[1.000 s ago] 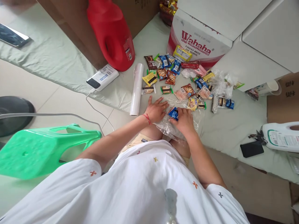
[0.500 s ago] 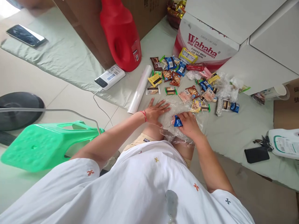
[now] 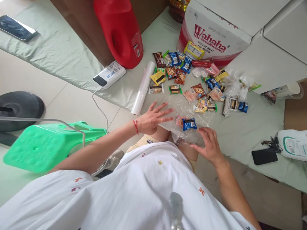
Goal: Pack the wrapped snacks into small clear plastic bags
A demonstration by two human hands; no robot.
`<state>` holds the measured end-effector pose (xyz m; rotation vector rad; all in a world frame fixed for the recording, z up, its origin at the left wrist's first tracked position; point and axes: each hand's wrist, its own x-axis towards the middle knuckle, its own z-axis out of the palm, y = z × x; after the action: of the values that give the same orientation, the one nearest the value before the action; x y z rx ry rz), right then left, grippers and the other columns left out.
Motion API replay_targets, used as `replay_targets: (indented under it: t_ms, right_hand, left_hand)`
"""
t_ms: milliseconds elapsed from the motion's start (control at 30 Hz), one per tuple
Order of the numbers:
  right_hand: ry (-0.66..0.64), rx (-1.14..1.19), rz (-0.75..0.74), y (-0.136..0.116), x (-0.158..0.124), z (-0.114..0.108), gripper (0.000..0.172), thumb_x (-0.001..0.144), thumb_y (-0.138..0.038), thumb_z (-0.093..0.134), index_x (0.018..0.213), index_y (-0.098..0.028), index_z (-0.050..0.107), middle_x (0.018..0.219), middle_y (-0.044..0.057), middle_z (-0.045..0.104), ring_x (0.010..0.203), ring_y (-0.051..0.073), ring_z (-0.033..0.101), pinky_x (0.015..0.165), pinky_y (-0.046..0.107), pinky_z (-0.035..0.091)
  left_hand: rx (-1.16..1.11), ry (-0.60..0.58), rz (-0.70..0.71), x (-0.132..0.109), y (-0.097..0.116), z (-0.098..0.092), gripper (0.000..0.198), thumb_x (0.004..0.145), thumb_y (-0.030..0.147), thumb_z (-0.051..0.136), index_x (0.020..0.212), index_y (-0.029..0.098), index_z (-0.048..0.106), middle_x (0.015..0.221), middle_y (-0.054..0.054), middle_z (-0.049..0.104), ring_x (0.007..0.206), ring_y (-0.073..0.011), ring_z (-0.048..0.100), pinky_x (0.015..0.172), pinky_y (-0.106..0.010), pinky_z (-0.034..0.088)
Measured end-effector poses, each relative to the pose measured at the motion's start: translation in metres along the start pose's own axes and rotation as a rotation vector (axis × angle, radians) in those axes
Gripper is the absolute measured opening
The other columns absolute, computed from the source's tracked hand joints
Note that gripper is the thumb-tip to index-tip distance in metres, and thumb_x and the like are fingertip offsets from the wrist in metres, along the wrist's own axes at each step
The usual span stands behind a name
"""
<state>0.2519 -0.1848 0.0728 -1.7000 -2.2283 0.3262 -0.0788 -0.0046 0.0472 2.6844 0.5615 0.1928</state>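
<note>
A blue snack packet point(image 3: 189, 124) lies partly over a pink packet point(image 3: 179, 121) on a sheet of clear plastic film point(image 3: 185, 111), spread at the edge of the cloth-covered surface and over my lap. Just right of the blue packet, my right hand point(image 3: 209, 143) has its thumb and fingers apart, with nothing between them. My left hand point(image 3: 153, 119) hovers at the film's left side, fingers spread and holding nothing. A roll of plastic film point(image 3: 144, 89) lies beyond the left hand. Several wrapped snacks point(image 3: 176, 76) are scattered past the film.
A red jug point(image 3: 121, 35) and a white power bank point(image 3: 109, 75) stand behind the roll. At the back is a Wahaha carton point(image 3: 208, 40). Crumpled clear plastic point(image 3: 237, 86) lies right of the snacks. A green stool point(image 3: 38, 150) is at the left, a black wallet point(image 3: 263, 156) at the right.
My right hand has let go of the blue packet and drawn back to the right. My left hand has lifted off the film and shifted slightly left.
</note>
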Motion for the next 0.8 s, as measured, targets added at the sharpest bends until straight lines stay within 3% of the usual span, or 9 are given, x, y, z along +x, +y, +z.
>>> replay_targets:
  t_ms: [67, 133, 233, 300, 433, 533, 633, 700, 800]
  right_hand:
    - [-0.017, -0.038, -0.005, -0.003, -0.026, 0.011, 0.068, 0.092, -0.048, 0.071, 0.153, -0.027, 0.049, 0.14, 0.016, 0.059, 0.134, 0.037, 0.05, 0.117, 0.062, 0.04]
    - [-0.024, -0.056, 0.052, -0.005, -0.039, 0.024, 0.051, 0.097, -0.04, 0.063, 0.146, -0.029, 0.058, 0.137, 0.014, 0.062, 0.131, 0.036, 0.052, 0.116, 0.063, 0.041]
    - [0.044, -0.004, 0.199, -0.003, -0.033, 0.029, 0.032, 0.1, -0.031, 0.052, 0.124, -0.032, 0.074, 0.118, 0.011, 0.07, 0.124, 0.033, 0.056, 0.109, 0.059, 0.048]
    - [0.07, 0.073, 0.226, 0.001, -0.019, 0.018, 0.027, 0.099, -0.033, 0.054, 0.109, -0.032, 0.079, 0.105, 0.01, 0.072, 0.12, 0.032, 0.058, 0.106, 0.056, 0.051]
    - [0.041, 0.261, 0.193, 0.014, 0.009, -0.017, 0.024, 0.099, -0.041, 0.058, 0.102, -0.03, 0.079, 0.11, 0.009, 0.072, 0.111, 0.028, 0.064, 0.099, 0.049, 0.055]
    - [0.021, 0.401, 0.217, 0.024, 0.029, -0.032, 0.026, 0.099, -0.045, 0.06, 0.101, -0.027, 0.079, 0.108, 0.008, 0.073, 0.1, 0.023, 0.069, 0.092, 0.042, 0.057]
    - [0.014, 0.529, 0.315, 0.032, 0.051, -0.032, 0.031, 0.095, -0.051, 0.063, 0.099, -0.024, 0.077, 0.102, 0.007, 0.074, 0.089, 0.02, 0.068, 0.081, 0.036, 0.058]
    - [0.015, 0.627, 0.402, 0.038, 0.065, -0.026, 0.038, 0.09, -0.057, 0.064, 0.1, -0.022, 0.076, 0.11, 0.008, 0.074, 0.081, 0.017, 0.066, 0.072, 0.034, 0.058]
    - [-0.003, 0.721, 0.514, 0.046, 0.081, -0.016, 0.043, 0.084, -0.059, 0.067, 0.1, -0.021, 0.074, 0.115, 0.008, 0.075, 0.064, 0.013, 0.06, 0.061, 0.03, 0.055]
  left_hand:
    - [-0.022, -0.015, 0.107, -0.011, 0.014, 0.013, 0.083, 0.083, 0.019, 0.067, 0.158, 0.046, 0.043, 0.171, -0.001, 0.035, 0.163, -0.0351, 0.016, 0.129, -0.068, -0.003]
    - [-0.051, -0.007, 0.135, -0.013, 0.024, 0.029, 0.066, 0.092, 0.03, 0.064, 0.154, 0.047, 0.048, 0.164, -0.002, 0.047, 0.161, -0.0322, 0.027, 0.13, -0.066, -0.002]
    - [-0.064, 0.073, 0.05, -0.003, 0.032, 0.043, 0.054, 0.096, 0.039, 0.062, 0.149, 0.042, 0.056, 0.141, -0.005, 0.069, 0.153, -0.0321, 0.042, 0.129, -0.068, -0.008]
    - [-0.05, 0.123, -0.025, 0.006, 0.031, 0.044, 0.045, 0.095, 0.039, 0.063, 0.14, 0.041, 0.065, 0.126, -0.005, 0.074, 0.148, -0.0332, 0.048, 0.129, -0.068, -0.011]
    - [-0.004, 0.182, -0.148, 0.011, 0.023, 0.036, 0.032, 0.091, 0.043, 0.066, 0.12, 0.038, 0.078, 0.129, -0.007, 0.069, 0.145, -0.0376, 0.048, 0.129, -0.07, -0.012]
    - [0.026, 0.222, -0.218, 0.011, 0.017, 0.031, 0.039, 0.087, 0.037, 0.066, 0.125, 0.037, 0.075, 0.142, -0.008, 0.061, 0.152, -0.0397, 0.037, 0.128, -0.072, -0.01]
    - [0.027, 0.243, -0.334, 0.015, 0.015, 0.027, 0.06, 0.079, 0.026, 0.063, 0.139, 0.032, 0.067, 0.152, -0.011, 0.053, 0.157, -0.0412, 0.028, 0.126, -0.075, -0.003]
    - [0.007, 0.247, -0.394, 0.017, 0.017, 0.025, 0.071, 0.075, 0.022, 0.061, 0.145, 0.029, 0.062, 0.158, -0.013, 0.047, 0.159, -0.0422, 0.024, 0.125, -0.076, 0.003]
    - [0.002, 0.28, -0.35, 0.012, 0.025, 0.025, 0.076, 0.074, 0.022, 0.059, 0.149, 0.027, 0.057, 0.164, -0.013, 0.041, 0.161, -0.0396, 0.02, 0.128, -0.072, 0.007]
